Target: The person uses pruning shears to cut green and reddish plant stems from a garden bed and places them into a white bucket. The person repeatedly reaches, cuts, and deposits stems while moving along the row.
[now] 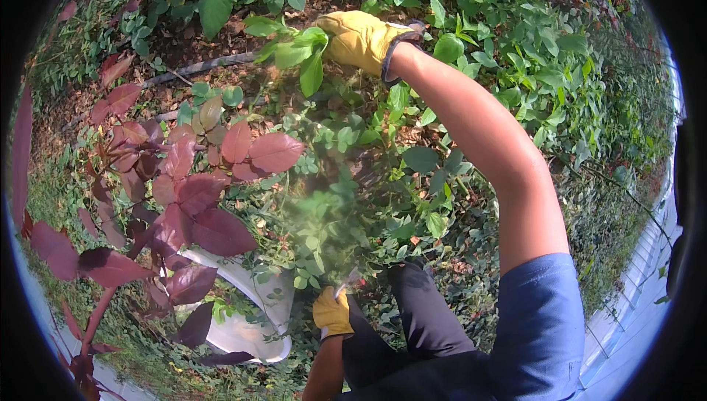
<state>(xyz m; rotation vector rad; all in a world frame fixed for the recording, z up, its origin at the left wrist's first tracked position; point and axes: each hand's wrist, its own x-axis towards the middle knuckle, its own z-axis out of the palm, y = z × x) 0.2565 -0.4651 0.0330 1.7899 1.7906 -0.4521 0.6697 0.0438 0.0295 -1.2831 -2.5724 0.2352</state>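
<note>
My right hand (356,42), in a yellow leather work glove with a dark cuff, reaches far forward and is closed round a leafy green plant stem (298,50). Its broad leaves stick out to the left of the fist, above brown leaf litter. Low in the view, beside my dark-trousered knee, my left hand (332,311) in a matching yellow glove is closed. A pale, blurred object (347,285) shows at its fingertips; what it is cannot be made out. Small-leaved green plants (315,224) grow between the two hands, partly blurred.
Close on the left, a rose-like branch with dark red leaves (188,196) hangs across the view. Behind it lies a white plastic container (276,301). A grey irrigation hose (204,66) runs over the soil. Dense green foliage (525,64) grows at the right.
</note>
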